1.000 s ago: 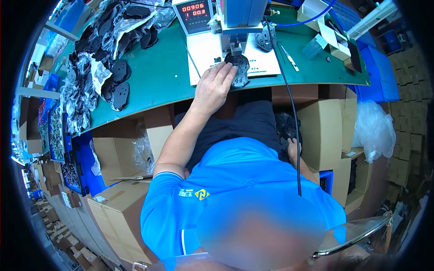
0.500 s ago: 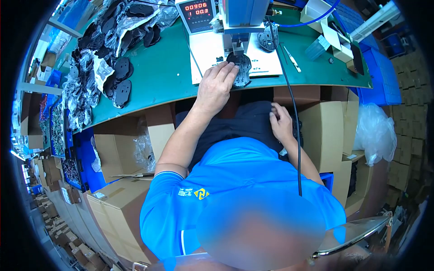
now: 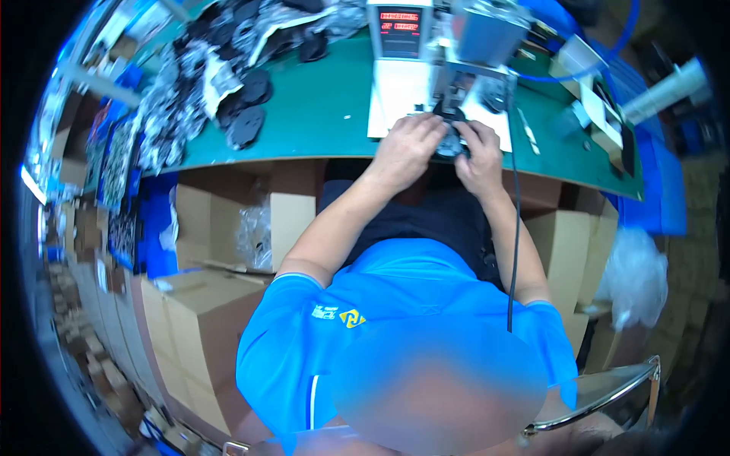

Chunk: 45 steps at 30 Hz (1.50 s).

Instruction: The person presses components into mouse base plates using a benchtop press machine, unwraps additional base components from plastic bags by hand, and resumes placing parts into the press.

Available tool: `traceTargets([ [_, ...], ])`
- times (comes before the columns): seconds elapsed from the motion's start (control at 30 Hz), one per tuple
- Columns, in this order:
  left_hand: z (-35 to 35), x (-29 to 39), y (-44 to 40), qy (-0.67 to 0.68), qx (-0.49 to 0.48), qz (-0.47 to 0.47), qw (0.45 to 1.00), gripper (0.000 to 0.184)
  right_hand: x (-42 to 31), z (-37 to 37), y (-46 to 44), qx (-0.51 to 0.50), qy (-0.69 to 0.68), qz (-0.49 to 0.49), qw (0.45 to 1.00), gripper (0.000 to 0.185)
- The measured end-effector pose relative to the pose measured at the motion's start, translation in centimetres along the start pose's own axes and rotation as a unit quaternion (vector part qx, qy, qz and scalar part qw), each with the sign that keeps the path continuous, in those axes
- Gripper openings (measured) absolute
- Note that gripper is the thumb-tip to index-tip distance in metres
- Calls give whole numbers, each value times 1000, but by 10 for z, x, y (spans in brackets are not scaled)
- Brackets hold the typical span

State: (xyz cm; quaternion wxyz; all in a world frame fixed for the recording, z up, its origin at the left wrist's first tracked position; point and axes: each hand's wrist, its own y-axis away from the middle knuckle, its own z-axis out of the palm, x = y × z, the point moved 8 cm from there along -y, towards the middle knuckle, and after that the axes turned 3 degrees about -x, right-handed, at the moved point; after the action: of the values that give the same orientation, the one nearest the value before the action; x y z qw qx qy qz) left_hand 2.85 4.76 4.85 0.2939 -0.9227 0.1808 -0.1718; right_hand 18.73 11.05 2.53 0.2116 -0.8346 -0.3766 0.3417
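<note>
Under the press head [image 3: 449, 99] of a small bench machine lies a dark, rounded plastic part [image 3: 449, 144], partly covered by my fingers. My left hand [image 3: 411, 148] holds its left side, fingers bent over the edge. On the opposite side, my right hand [image 3: 480, 158] grips the same part between thumb and fingers. A similar dark part [image 3: 494, 95] rests on the white machine base [image 3: 391, 99], to the right of the press. Motion blur hides the part's fine detail.
A display box [image 3: 401, 32] with red digits stands behind the base. Dark parts [image 3: 245, 126] and plastic wrapping lie on the green table [image 3: 319, 114] at left. A white pen-like tool [image 3: 528, 131] lies at right. A black cable [image 3: 515, 228] hangs past my right arm.
My right hand has come up from my lap to the dark part, joining the left. The view has shifted, so the bench appears further right. The display's digits have changed.
</note>
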Motion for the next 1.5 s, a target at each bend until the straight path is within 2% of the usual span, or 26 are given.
traceTargets([
  [0.23, -16, -4, 12, 9, 15, 10, 1000, 49, 5, 13, 7, 44, 12, 2, 999, 61],
  [0.37, -65, -75, 39, -36, 44, -132, 990, 57, 9, 16, 9, 48, 13, 13, 999, 60],
  [0.4, -87, -90, 50, -112, 93, -138, 980, 58, 9, 15, 9, 49, 15, 11, 999, 60],
  [0.43, -99, -125, 66, -138, 96, -186, 968, 61, 9, 15, 9, 49, 14, 13, 999, 60],
  [0.47, -114, -154, 85, -194, 103, -231, 948, 63, 9, 15, 9, 51, 14, 13, 999, 59],
  [0.5, -132, -177, 104, -273, 89, -314, 905, 65, 8, 16, 9, 53, 13, 13, 998, 57],
  [0.57, -165, -219, 143, -368, 81, -415, 828, 72, 8, 16, 8, 57, 11, 12, 998, 57],
  [0.6, -177, -238, 162, -387, 85, -460, 795, 77, 8, 15, 8, 62, 11, 11, 998, 56],
  [0.67, -190, -260, 185, -387, 41, -546, 742, 74, 8, 16, 8, 59, 12, 15, 998, 55],
  [0.8, -183, -269, 196, -370, 34, -520, 769, 61, 6, 14, 7, 68, 7, 10, 998, 54],
  [0.87, -172, -254, 181, -287, 97, -400, 865, 45, 5, 13, 8, 64, 11, 12, 998, 54],
  [0.93, -152, -225, 157, -227, 106, -301, 920, 28, 6, 14, 8, 60, 15, 12, 998, 53],
  [1.0, -132, -188, 133, -228, 28, -241, 943, 33, 8, 16, 9, 53, 18, 14, 998, 53],
  [1.07, -119, -152, 114, -219, 7, -213, 952, 43, 7, 15, 8, 53, 16, 15, 998, 53],
  [1.1, -110, -147, 113, -208, -23, -226, 951, 59, 6, 15, 8, 55, 13, 16, 998, 54],
  [1.2, -108, -124, 106, -202, -6, -196, 960, 66, 5, 14, 7, 61, 18, 12, 998, 54],
  [1.23, -109, -124, 108, -214, -5, -190, 958, 73, 5, 14, 7, 61, 20, 14, 998, 54],
  [1.37, -110, -123, 124, -201, -30, -201, 958, 67, 6, 16, 7, 61, 16, 16, 998, 53],
  [1.43, -102, -122, 137, -148, -85, -206, 964, 58, 5, 14, 6, 65, 19, 24, 997, 52],
  [1.5, -107, -116, 143, -129, -77, -186, 971, 56, 3, 12, 4, 67, 4, 24, 997, 53],
])
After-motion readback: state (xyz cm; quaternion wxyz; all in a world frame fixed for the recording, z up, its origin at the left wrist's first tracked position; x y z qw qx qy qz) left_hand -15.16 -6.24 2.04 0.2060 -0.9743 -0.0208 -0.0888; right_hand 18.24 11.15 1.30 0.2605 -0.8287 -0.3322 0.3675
